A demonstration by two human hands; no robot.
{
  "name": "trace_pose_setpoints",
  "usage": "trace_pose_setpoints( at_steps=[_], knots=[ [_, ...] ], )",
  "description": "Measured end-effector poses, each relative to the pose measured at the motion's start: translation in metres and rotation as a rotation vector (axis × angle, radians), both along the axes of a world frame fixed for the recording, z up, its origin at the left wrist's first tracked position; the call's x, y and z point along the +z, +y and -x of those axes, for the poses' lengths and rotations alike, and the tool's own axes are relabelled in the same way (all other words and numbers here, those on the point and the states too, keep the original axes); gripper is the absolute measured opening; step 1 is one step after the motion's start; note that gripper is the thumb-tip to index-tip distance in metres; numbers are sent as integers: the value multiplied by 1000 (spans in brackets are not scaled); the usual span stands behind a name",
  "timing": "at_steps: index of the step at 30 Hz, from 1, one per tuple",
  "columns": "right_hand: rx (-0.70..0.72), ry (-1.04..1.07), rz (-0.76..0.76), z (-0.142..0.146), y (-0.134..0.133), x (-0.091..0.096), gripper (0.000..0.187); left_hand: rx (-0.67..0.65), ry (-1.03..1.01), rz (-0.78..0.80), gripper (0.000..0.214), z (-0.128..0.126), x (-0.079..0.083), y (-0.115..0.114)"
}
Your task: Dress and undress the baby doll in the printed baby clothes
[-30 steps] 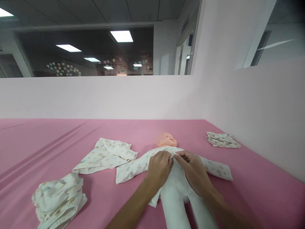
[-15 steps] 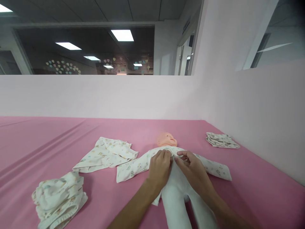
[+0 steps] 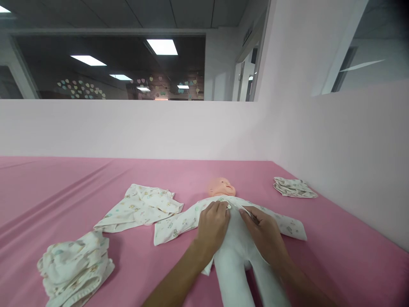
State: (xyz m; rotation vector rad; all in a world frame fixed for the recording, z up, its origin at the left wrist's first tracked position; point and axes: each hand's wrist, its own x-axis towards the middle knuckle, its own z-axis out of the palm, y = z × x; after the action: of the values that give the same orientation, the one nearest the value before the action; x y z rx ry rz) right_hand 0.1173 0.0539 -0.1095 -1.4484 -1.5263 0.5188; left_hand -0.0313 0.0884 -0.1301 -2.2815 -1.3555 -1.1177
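Note:
A baby doll (image 3: 234, 238) with a white cloth body lies on its back, its head (image 3: 222, 186) at the far end. It wears a white patterned baby shirt (image 3: 179, 226) with sleeves spread to both sides and its front parted. My left hand (image 3: 213, 224) is closed on the shirt's left front edge, a small pale tab or snap showing at its fingertips. With the thumb and fingers together, my right hand (image 3: 262, 228) pinches the right front edge. Between my hands the white chest is bare. My fingers hide parts of both edges.
A pink sheet (image 3: 134, 264) covers the surface. Patterned baby garments lie on it: a spread one (image 3: 140, 207) at left, a folded pile (image 3: 76, 268) at front left and a folded one (image 3: 294, 187) at far right. White walls (image 3: 128, 130) stand behind and at right.
My right hand has moved slightly away from my left, drawing the shirt's right edge outward. The gap over the doll's chest is wider. The view has shifted a little.

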Motion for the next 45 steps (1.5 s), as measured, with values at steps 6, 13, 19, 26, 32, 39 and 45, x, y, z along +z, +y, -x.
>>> trace_pose_setpoints(
  at_steps=[6,13,19,26,32,39,45],
  knots=[
    [26,61,13,4,-1,-1,37,27,33,48,12,-1,0,-1],
    [18,66,-6,18,-5,3,32,8,18,91,14,0,-1,-1],
    [2,-16,15,22,-8,-3,26,-15,30,134,16,1,-2,-1],
    [65,-80,-89,23,-7,-11,30,-67,-66,298,15,0,6,-3],
    [64,-107,-111,21,-8,-13,32,-278,-299,500,14,6,24,-7],
    [85,-267,-260,21,-5,-19,32,-353,-450,613,21,11,36,-6],
    [76,-292,-243,20,-7,-18,29,-324,-491,648,18,9,33,-4]
  ],
)
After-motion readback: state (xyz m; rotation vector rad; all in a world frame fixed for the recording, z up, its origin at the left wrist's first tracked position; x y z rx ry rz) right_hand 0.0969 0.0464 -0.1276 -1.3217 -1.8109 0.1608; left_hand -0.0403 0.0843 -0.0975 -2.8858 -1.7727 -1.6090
